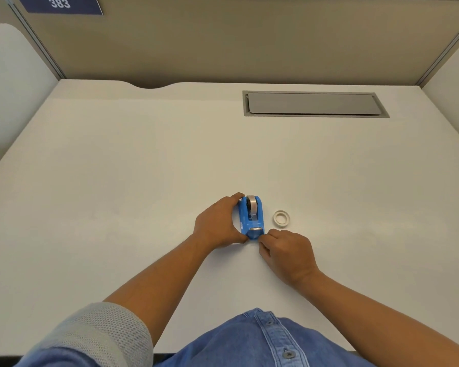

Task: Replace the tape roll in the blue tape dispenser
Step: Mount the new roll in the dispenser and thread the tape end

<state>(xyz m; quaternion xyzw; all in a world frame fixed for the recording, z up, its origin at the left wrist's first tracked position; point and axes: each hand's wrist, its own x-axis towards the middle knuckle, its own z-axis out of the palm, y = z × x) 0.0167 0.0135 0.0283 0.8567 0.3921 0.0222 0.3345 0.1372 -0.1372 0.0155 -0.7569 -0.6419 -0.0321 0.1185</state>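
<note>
Centrally on the white desk point(117, 168) stands the blue tape dispenser point(251, 218), a tape roll point(252, 203) seated in it, and the left hand point(217, 223) wraps its left side, fingers at the far end and thumb at the near end. Just beside the dispenser's near end, the right hand point(286, 254) has its fingertips pinched together at the cutter end, though what they hold, if anything, cannot be made out. To the right, apart from the dispenser, a white ring-shaped roll point(281, 219) lies flat.
</note>
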